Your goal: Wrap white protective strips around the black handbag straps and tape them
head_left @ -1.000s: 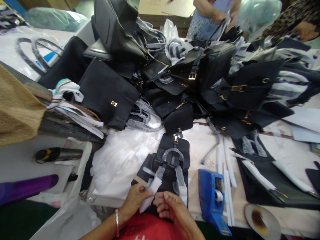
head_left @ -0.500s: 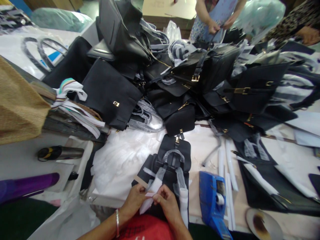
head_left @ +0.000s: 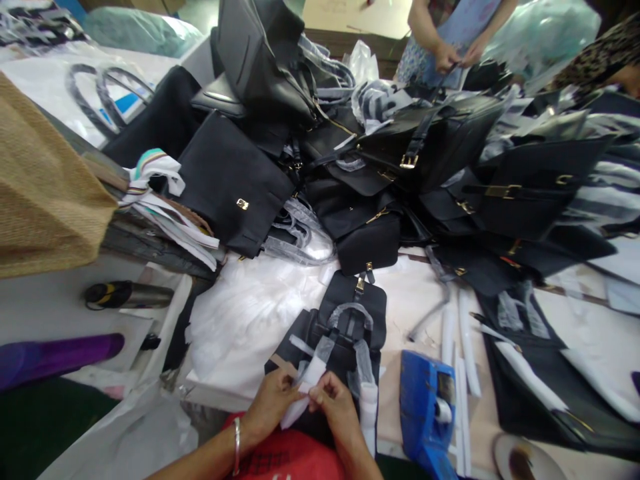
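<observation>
White wrap (head_left: 311,375) at the centre, around the left shoulder strap (head_left: 325,347) of a small black backpack (head_left: 345,288) lying on the desk (head_left: 395,373) right in front of the person. Fingers of the left hand (head_left: 269,404) clamped on the wrap from one side; fingertips of the right hand (head_left: 336,402) closed on its other edge, the two pinches nearly meeting. Any tape between them too small to make out. Judged done: right strap (head_left: 369,408), its lower length sleeved in white with bands showing around it; top handle (head_left: 351,312) covered in clear film. Judged unfinished: the left strap, where the white is on but looks unfastened at the hands; the part above it shows clear film. Brown strip (head_left: 284,364) just beside the left hand, purpose unclear. Outward, right of the backpack: blue tape dispenser (head_left: 425,403) with a white roll, then loose white strips (head_left: 464,407) beyond its top edge. Left: heaped white sheets (head_left: 245,317). Farther right, a flat black bag (head_left: 530,393) bears white-sleeved lengths, seemingly at a like stage. Across the back, piled black bags (head_left: 235,193), many handles in clear film; how complete those are, cannot tell.
</observation>
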### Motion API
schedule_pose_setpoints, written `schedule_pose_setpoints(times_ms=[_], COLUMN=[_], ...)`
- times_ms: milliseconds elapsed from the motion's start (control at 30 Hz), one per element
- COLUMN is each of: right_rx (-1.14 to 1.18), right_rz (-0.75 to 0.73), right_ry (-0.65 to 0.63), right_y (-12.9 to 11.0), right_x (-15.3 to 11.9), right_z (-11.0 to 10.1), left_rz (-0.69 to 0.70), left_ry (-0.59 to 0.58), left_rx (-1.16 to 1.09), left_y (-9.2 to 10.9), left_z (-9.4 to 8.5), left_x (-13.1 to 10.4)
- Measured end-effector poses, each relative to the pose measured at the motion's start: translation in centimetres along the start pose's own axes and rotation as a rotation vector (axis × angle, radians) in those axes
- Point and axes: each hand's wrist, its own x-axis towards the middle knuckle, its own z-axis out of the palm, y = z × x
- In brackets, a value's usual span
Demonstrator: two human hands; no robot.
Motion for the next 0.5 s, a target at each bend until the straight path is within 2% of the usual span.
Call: schedule_pose_setpoints(times_ms=[267,500], right_rx=[0.003,-0.12], right_rz=[-0.037,-0.092], right_ry=[0.034,0.137], right_y=[0.5,0.0], right_x=[-0.1,-1.6], right_z=[0.1,1.0], left_rz=[0.012,-0.024], left_ry=[-0.017,0.006], left_rx=[-0.022,-0.006], left_y=[1.1,0.9], left_z=[0.2,0.1], left_x=[-0.4,-0.3])
